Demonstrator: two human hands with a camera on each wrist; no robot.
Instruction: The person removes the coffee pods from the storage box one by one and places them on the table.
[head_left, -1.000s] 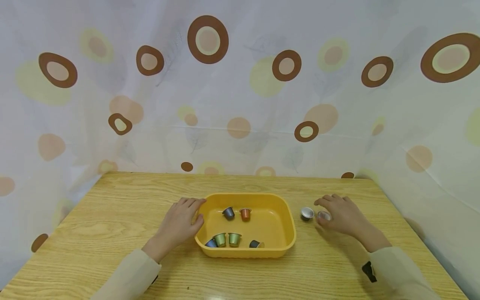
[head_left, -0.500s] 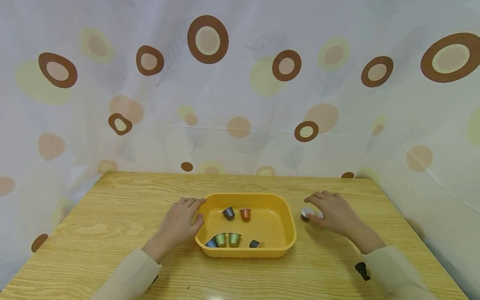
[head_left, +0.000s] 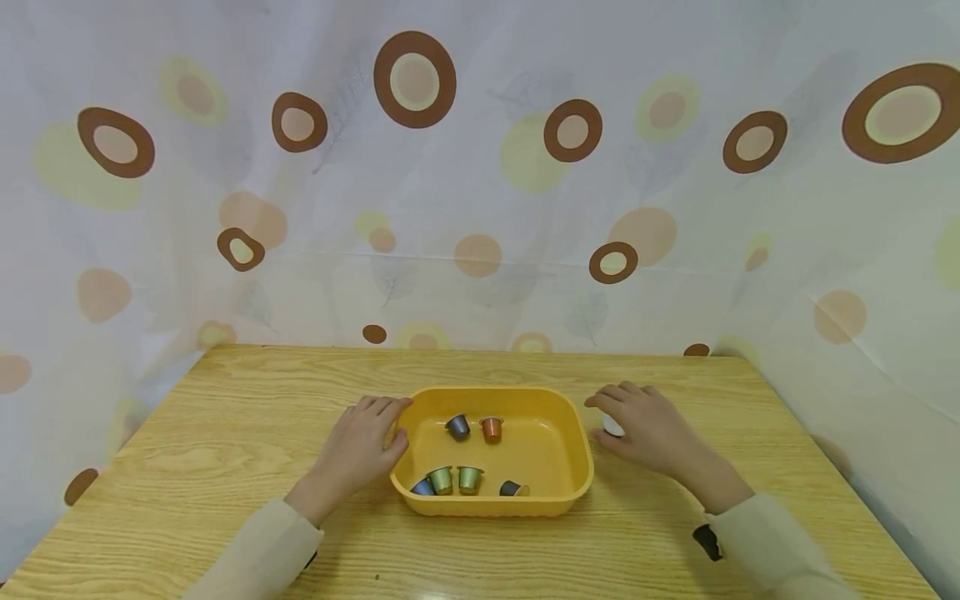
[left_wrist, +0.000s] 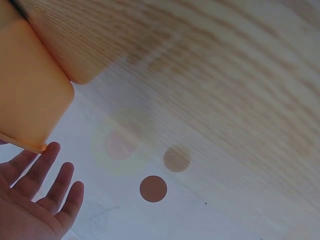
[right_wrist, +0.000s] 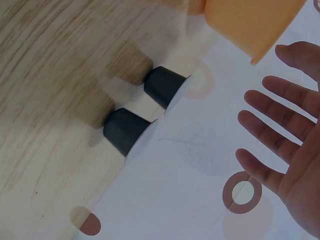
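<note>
My left hand [head_left: 360, 442] is at the left rim of a yellow tray [head_left: 491, 506]. In the left wrist view its loosely extended fingertips touch the rim of the tray [left_wrist: 35, 85]. To the right of the tray, my right hand [head_left: 648, 433] hovers with relaxed fingers over two coffee capsules, its fingertips near the tray's right rim. The right wrist view has both black capsules, a nearer one [right_wrist: 127, 130] and a farther one [right_wrist: 166, 86], standing on the table with pale lids up. From the head, one lid [head_left: 612, 426] shows between thumb and fingers; the other capsule is hidden.
Inside the tray lie several coffee capsules: a grey-blue one [head_left: 458, 427], an orange one [head_left: 491, 430], two green ones, a blue one [head_left: 422, 487] and a black one [head_left: 512, 488]. A patterned cloth [head_left: 480, 208] hangs behind the wooden table [head_left: 247, 417].
My right hand has moved left, over the capsules toward the tray's right rim, covering one capsule. My left hand and the tray have stayed in place.
</note>
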